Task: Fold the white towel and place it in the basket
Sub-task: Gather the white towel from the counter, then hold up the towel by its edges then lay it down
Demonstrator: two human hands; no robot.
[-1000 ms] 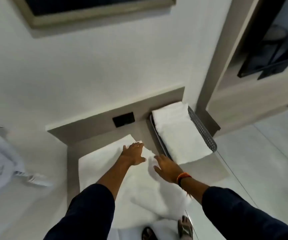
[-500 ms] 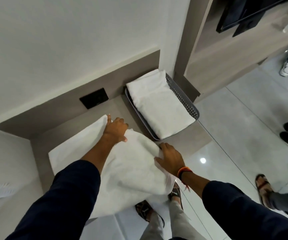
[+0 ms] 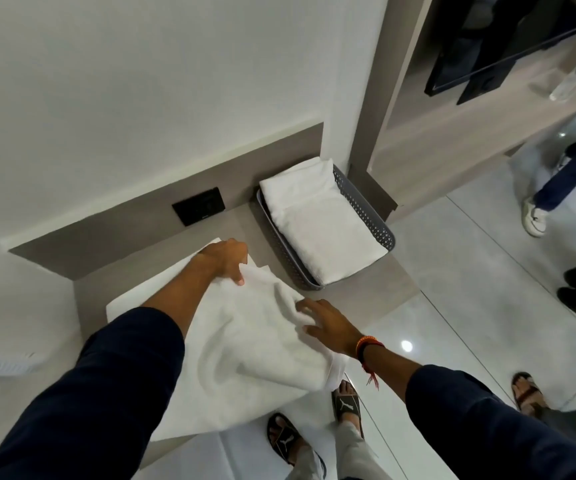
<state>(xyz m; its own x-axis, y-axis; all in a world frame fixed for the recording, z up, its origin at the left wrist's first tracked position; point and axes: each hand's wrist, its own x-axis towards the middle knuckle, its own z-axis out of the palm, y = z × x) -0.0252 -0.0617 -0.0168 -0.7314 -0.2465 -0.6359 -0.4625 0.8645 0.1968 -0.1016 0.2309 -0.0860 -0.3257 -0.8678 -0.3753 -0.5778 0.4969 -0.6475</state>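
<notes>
White terry cloth, pretty thick and soft looking, bunched into loose folds. That's the towel (image 3: 252, 344), lying on the grey tabletop (image 3: 366, 292) with its near end spilling over the front edge. Its long axis runs from far-left to near-right, and both hands are on it. The left hand (image 3: 226, 259) is at the far corner with fingers curled down, pinching what looks like a lifted edge, though I can't really tell how much cloth it has. The right hand (image 3: 328, 327) is at the right side, fingers spread and half open, resting on a rumpled fold rather than gripping it. The basket (image 3: 366, 216) sits just beyond and to the right, nearer the right hand, and already holds a folded towel (image 3: 324, 226). Folding seems half done, so the carry goes up and right.
</notes>
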